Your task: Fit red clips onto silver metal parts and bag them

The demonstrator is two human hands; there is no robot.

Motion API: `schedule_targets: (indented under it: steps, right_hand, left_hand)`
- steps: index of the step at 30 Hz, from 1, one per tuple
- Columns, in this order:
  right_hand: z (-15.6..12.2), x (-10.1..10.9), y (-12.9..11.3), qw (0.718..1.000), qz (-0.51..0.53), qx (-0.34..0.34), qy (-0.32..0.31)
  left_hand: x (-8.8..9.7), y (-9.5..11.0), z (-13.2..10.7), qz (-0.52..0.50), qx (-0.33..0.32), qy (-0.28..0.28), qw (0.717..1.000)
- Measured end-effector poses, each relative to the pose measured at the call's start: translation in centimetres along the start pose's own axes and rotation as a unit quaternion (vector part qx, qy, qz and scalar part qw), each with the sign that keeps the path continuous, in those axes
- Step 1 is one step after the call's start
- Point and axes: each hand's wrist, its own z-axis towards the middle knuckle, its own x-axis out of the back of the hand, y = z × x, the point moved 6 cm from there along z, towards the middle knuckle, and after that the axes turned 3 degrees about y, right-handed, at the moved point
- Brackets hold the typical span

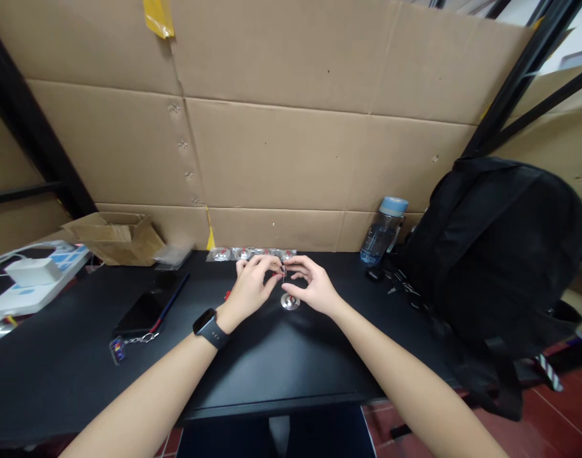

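A thin silver disc (pixel 284 275), seen almost edge-on, stands between my two hands above the black table. It looks like a small hand cymbal. The fingers of my right hand (pixel 314 284) curve around its rim, thumb below and fingertips above. My left hand (pixel 255 280) is closed in a pinch at the disc's other face, where a bit of red shows; the fingers mostly hide what they grip. Just under my right thumb lies a second silver cymbal (pixel 291 303) with a domed middle and some red on it. Red cord (pixel 227 295) peeks out beside my left wrist.
Several cymbals in clear plastic (pixel 243 254) line the back edge against a cardboard wall (pixel 281 159). Leftward are a phone (pixel 150 302), a small open carton (pixel 116 238) and a power strip (pixel 37 280). A water bottle (pixel 382 232) and black backpack (pixel 500 267) stand right.
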Motion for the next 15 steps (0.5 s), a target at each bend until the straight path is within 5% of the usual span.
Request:
schedule_targets:
  steps: [15]
  right_hand:
    - [-0.15, -0.29, -0.06, 1.000, -0.026, 0.009, -0.002]
  left_hand:
    - [0.06, 0.07, 0.01, 0.007, 0.002, -0.001, 1.000]
